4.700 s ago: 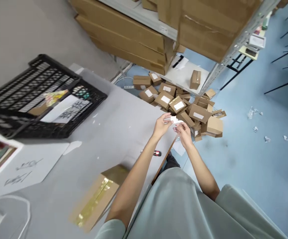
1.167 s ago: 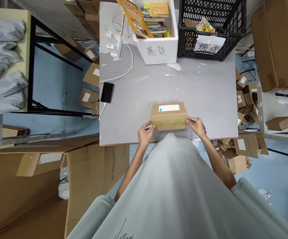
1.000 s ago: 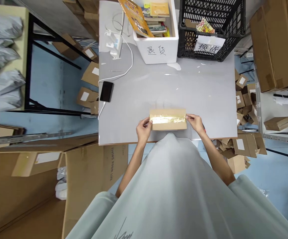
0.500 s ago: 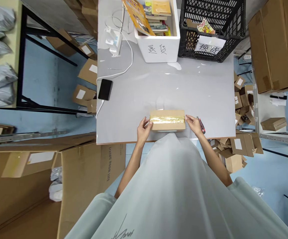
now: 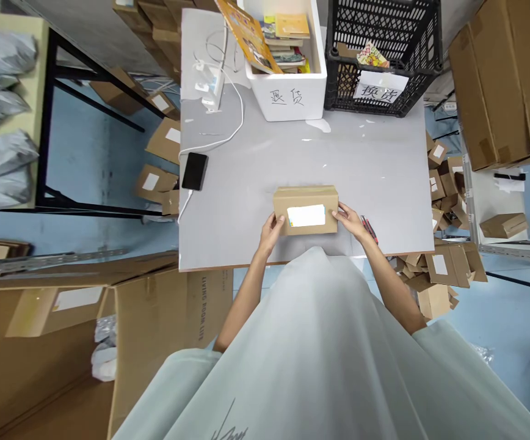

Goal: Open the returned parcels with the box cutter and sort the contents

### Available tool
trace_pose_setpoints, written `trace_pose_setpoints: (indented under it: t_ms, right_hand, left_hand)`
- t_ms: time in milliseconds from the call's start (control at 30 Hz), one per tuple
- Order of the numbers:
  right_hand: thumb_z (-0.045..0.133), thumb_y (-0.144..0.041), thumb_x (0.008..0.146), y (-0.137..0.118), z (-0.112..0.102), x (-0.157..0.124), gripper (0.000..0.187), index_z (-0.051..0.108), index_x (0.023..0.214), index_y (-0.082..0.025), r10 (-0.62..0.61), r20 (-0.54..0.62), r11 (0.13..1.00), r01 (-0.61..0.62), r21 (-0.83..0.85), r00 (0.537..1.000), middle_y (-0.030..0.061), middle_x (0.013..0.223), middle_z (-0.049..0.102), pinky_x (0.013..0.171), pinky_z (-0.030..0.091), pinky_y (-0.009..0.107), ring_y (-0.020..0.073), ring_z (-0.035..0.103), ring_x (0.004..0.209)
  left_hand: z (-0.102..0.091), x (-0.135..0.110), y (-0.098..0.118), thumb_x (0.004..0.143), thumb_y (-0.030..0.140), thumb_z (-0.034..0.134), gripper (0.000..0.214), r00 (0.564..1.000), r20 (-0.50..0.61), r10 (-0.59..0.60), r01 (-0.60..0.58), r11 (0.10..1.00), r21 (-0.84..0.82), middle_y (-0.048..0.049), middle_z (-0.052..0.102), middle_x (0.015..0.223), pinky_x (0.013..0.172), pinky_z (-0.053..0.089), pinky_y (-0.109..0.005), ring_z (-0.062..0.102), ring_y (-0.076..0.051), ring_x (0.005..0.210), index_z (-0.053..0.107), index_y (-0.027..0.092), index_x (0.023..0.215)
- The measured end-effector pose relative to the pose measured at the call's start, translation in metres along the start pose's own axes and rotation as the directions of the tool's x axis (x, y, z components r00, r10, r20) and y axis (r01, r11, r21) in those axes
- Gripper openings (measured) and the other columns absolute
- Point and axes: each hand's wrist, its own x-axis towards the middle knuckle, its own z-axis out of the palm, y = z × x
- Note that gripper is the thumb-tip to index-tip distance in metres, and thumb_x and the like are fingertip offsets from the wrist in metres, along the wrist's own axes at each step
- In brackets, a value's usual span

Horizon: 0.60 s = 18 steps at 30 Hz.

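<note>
Between my two hands is a small brown cardboard box point(image 5: 306, 195), held near the front edge of the grey table point(image 5: 246, 183). A white label point(image 5: 306, 216) on the box faces up toward me. My left hand point(image 5: 271, 233) grips the box's left end, thumb on the labelled face. At the right end, my right hand point(image 5: 350, 220) grips it in the same way. A red and black utility knife point(image 5: 369, 230) lies on the table just beside my right hand. Whether the box's underside touches the table, I cannot tell.
A white bin point(image 5: 290, 101) of books and a black plastic crate point(image 5: 384, 91) stand at the table's back. A phone point(image 5: 195, 171) on a white cable lies left. A large open carton point(image 5: 164, 342) is at lower left; stacked cartons point(image 5: 498, 91) rise at right.
The box has turned over in my hands: its gold-taped face was up before, and now the labelled face shows. It also sits slightly farther from me.
</note>
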Motion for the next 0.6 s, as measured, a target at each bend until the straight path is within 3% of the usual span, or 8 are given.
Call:
trace_pose_setpoints:
  t_ms: [133, 267, 367, 467, 600]
  right_hand:
    - [0.089, -0.058, 0.085, 0.01, 0.005, -0.001, 0.078, 0.071, 0.151, -0.021, 0.078, -0.02, 0.997, -0.078, -0.019, 0.997, 0.0119, 0.158, 0.071, 0.125, 0.054, 0.048, 0.0303, 0.071, 0.14]
    - [0.089, -0.055, 0.085, 0.027, 0.012, -0.01, 0.07, 0.075, 0.143, -0.017, 0.176, -0.074, 0.984, -0.176, 0.007, 0.982, 0.0164, 0.15, 0.076, 0.121, 0.057, 0.05, 0.0306, 0.075, 0.133]
    - [0.087, -0.056, 0.086, 0.037, 0.015, -0.022, 0.066, 0.077, 0.14, -0.02, 0.157, -0.038, 0.988, -0.156, 0.008, 0.987, 0.0134, 0.149, 0.076, 0.124, 0.054, 0.051, 0.0292, 0.075, 0.133]
    - [0.085, -0.061, 0.086, 0.035, 0.012, -0.033, 0.07, 0.076, 0.143, -0.021, 0.093, -0.047, 0.995, -0.095, -0.032, 0.995, 0.0121, 0.151, 0.075, 0.123, 0.055, 0.05, 0.0288, 0.073, 0.135]
    - [0.081, -0.065, 0.09, 0.017, 0.0, -0.038, 0.071, 0.076, 0.147, -0.023, 0.002, -0.118, 0.992, -0.017, -0.125, 0.993, 0.0134, 0.148, 0.075, 0.113, 0.063, 0.045, 0.0279, 0.076, 0.127]
  left_hand:
    - [0.003, 0.004, -0.011, 0.095, 0.051, 0.081, 0.057, 1.0, -0.008, -0.03, 0.03, 0.999, 0.021, -0.0174, 0.073, 0.152, 0.121, 0.056, -0.052, 0.071, -0.032, 0.139, 0.072, 0.022, 0.142]
    - [0.006, -0.005, -0.021, 0.095, 0.052, 0.082, 0.061, 0.983, -0.098, -0.155, 0.158, 0.987, 0.025, -0.0228, 0.068, 0.156, 0.119, 0.057, -0.053, 0.069, -0.033, 0.142, 0.068, 0.019, 0.144]
    - [0.007, -0.019, -0.02, 0.096, 0.05, 0.079, 0.052, 0.979, -0.088, -0.182, 0.184, 0.983, 0.014, -0.0224, 0.073, 0.149, 0.121, 0.055, -0.056, 0.07, -0.034, 0.14, 0.072, 0.017, 0.136]
    - [0.003, -0.033, -0.012, 0.096, 0.05, 0.079, 0.05, 0.994, -0.086, -0.072, 0.076, 0.996, 0.042, -0.02, 0.076, 0.143, 0.123, 0.055, -0.053, 0.072, -0.033, 0.137, 0.074, 0.017, 0.134]
    - [-0.008, -0.041, 0.006, 0.097, 0.055, 0.077, 0.058, 0.986, -0.104, 0.13, -0.122, 0.989, 0.082, -0.0171, 0.07, 0.155, 0.121, 0.057, -0.049, 0.067, -0.031, 0.145, 0.072, 0.021, 0.144]
